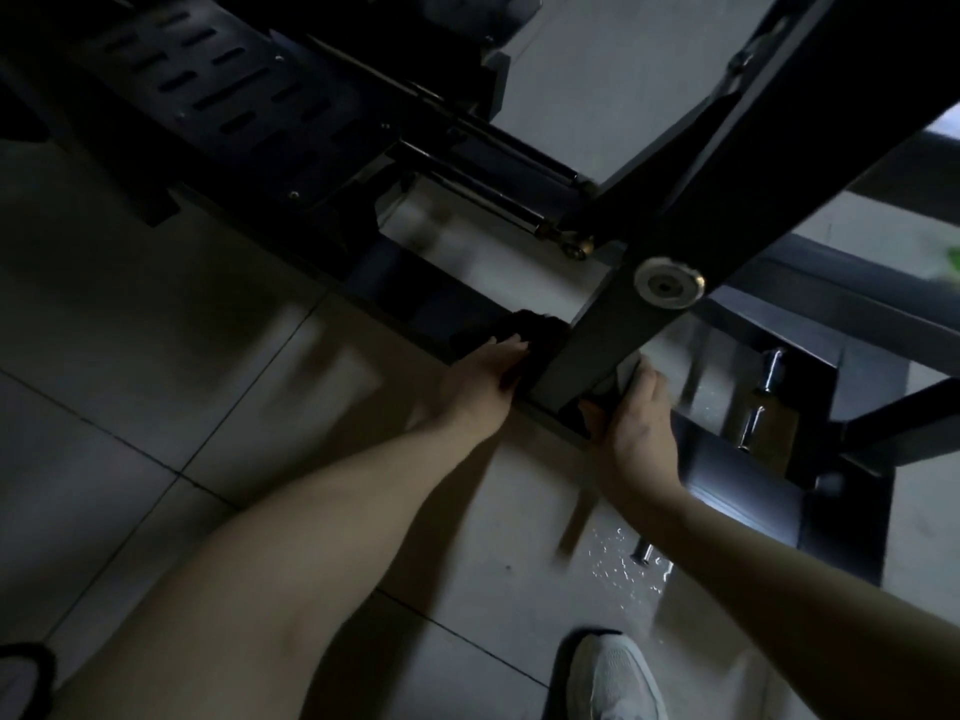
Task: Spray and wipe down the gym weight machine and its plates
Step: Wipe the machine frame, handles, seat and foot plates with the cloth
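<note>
While the left hand [488,379] presses a dark cloth [530,327] with near-straight fingers against the machine's base, just beside the beam [597,350], the right hand [636,428] sits at the beam's foot, its finger state indiscernible. Risks: droplets [623,561] wetting the floor [208,407] near the shoe [613,678] invite slipping, and a swinging beam could pinch fingers.

Left hand [485,374] flat on a dark cloth [540,330], pressing it on the machine's base bar [395,324]. Right hand [636,428] curled round a pale object [626,370] at the foot of the diagonal beam [727,189]; can't tell what it is. Silver bolt cap [667,283] on the beam. Slotted footplate [208,80] top left. Droplets on the floor tiles [623,563], white shoe [613,678] just below them.
</note>
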A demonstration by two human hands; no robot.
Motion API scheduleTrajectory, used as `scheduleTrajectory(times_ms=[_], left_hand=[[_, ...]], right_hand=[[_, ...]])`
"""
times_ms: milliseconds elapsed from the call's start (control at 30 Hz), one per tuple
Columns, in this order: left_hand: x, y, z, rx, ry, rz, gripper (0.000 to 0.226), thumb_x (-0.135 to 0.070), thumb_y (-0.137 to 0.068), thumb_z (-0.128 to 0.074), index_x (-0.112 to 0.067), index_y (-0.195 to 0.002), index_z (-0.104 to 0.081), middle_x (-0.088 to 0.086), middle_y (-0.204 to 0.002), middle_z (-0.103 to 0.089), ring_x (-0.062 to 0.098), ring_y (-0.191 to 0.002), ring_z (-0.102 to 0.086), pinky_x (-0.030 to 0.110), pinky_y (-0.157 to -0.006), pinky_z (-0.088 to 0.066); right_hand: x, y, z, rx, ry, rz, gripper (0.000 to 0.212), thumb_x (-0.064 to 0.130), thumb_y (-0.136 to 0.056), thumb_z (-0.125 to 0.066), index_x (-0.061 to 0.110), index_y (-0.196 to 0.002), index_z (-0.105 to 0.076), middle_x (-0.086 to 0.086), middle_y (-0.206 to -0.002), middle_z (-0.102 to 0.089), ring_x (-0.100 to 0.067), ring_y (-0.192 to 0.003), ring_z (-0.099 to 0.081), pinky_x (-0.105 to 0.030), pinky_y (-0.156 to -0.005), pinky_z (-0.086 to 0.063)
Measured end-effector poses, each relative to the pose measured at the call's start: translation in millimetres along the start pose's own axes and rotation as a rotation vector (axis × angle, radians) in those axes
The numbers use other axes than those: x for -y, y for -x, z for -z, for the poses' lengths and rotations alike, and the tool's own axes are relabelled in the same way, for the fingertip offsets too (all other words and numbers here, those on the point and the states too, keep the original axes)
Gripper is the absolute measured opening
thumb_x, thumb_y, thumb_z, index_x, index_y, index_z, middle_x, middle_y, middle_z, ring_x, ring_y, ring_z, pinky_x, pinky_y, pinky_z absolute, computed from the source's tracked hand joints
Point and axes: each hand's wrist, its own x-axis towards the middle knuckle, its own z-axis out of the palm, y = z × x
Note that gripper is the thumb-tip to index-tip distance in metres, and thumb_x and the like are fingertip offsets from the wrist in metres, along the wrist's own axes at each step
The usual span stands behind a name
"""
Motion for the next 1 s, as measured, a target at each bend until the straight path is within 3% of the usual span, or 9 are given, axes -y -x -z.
scheduleTrajectory(times_ms=[167,300,433,533,667,733,800,867,1000], left_hand=[[-25.0,48.3,24.4,0.031,0.235,0.174,0.033,-0.016,-0.108,-0.047,-0.008,-0.134,-0.065,0.006,-0.134,-0.064,0.019,-0.125,-0.058,0.014,-0.092,-0.033],[-33.0,92.4,59.3,0.193,0.166,0.233,0.029,-0.022,-0.106,-0.052,-0.014,-0.127,-0.070,-0.006,-0.120,-0.067,0.010,-0.117,-0.060,0.019,-0.095,-0.039],[-67.2,115.9,108.6,0.133,0.193,0.231,0.028,-0.024,-0.106,-0.053,-0.015,-0.124,-0.072,-0.004,-0.118,-0.069,0.014,-0.116,-0.062,0.031,-0.104,-0.047],[-104.3,128.9,145.5,0.088,0.182,0.194,0.024,-0.028,-0.105,-0.054,-0.022,-0.119,-0.074,-0.008,-0.112,-0.071,0.012,-0.111,-0.064,0.035,-0.102,-0.051],[-157.3,151.2,192.7,0.034,0.166,0.116,0.027,-0.031,-0.104,-0.056,-0.021,-0.121,-0.074,-0.005,-0.115,-0.072,0.013,-0.112,-0.066,0.035,-0.102,-0.052],[-181.1,164.9,214.4,-0.021,0.161,0.071,0.025,-0.029,-0.104,-0.057,-0.019,-0.120,-0.074,-0.005,-0.111,-0.073,0.013,-0.110,-0.067,0.032,-0.100,-0.053],[-198.2,177.3,232.4,-0.081,0.127,0.036,0.023,-0.029,-0.104,-0.058,-0.021,-0.117,-0.075,-0.013,-0.103,-0.071,0.010,-0.106,-0.067,0.024,-0.093,-0.051],[-211.2,190.1,247.7,-0.124,0.075,0.035,0.023,-0.030,-0.103,-0.058,-0.022,-0.117,-0.075,-0.018,-0.099,-0.069,0.004,-0.100,-0.065,0.018,-0.087,-0.049],[-219.6,206.4,261.4,-0.149,0.132,0.124,0.033,-0.043,-0.101,-0.059,-0.020,-0.116,-0.077,-0.006,-0.108,-0.075,0.010,-0.105,-0.068,0.030,-0.102,-0.051]], right_hand=[[11.2,-1.1,18.7,0.111,-0.019,-0.041,0.066,0.030,-0.100,-0.060,0.013,-0.154,-0.025,-0.012,-0.146,-0.042,-0.028,-0.126,-0.050,-0.035,-0.096,-0.044],[15.1,9.9,47.3,0.315,0.063,-0.145,0.081,0.026,-0.100,-0.061,0.011,-0.160,-0.008,-0.019,-0.155,-0.031,-0.037,-0.133,-0.047,-0.044,-0.103,-0.047],[38.2,33.4,72.8,0.572,0.114,-0.283,0.045,0.019,-0.093,-0.070,0.011,-0.135,-0.054,-0.010,-0.116,-0.061,-0.024,-0.094,-0.066,-0.031,-0.075,-0.058],[80.4,51.0,100.1,0.690,-0.107,-0.303,0.035,0.009,-0.089,-0.075,0.017,-0.119,-0.060,-0.007,-0.111,-0.060,-0.019,-0.087,-0.067,-0.030,-0.067,-0.063],[141.2,65.0,144.1,0.651,-0.178,-0.031,0.079,0.007,-0.079,-0.082,0.027,-0.146,-0.045,0.004,-0.122,-0.056,-0.017,-0.108,-0.061,-0.021,-0.082,-0.057],[164.2,68.2,158.7,0.626,-0.260,0.015,0.064,0.012,-0.079,-0.084,0.028,-0.135,-0.056,0.005,-0.119,-0.064,-0.018,-0.114,-0.063,-0.023,-0.088,-0.054],[179.4,75.3,165.3,0.555,-0.371,0.012,0.037,0.017,-0.085,-0.081,0.021,-0.119,-0.067,0.005,-0.101,-0.068,-0.012,-0.094,-0.067,-0.016,-0.068,-0.052],[186.3,83.2,166.2,0.500,-0.519,-0.019,0.032,0.020,-0.086,-0.081,0.016,-0.116,-0.071,0.003,-0.097,-0.072,-0.008,-0.083,-0.069,-0.013,-0.057,-0.051],[193.4,93.8,169.5,0.546,-0.688,-0.042,0.033,0.014,-0.085,-0.081,0.011,-0.117,-0.071,-0.007,-0.100,-0.076,-0.019,-0.083,-0.074,-0.024,-0.060,-0.057]])
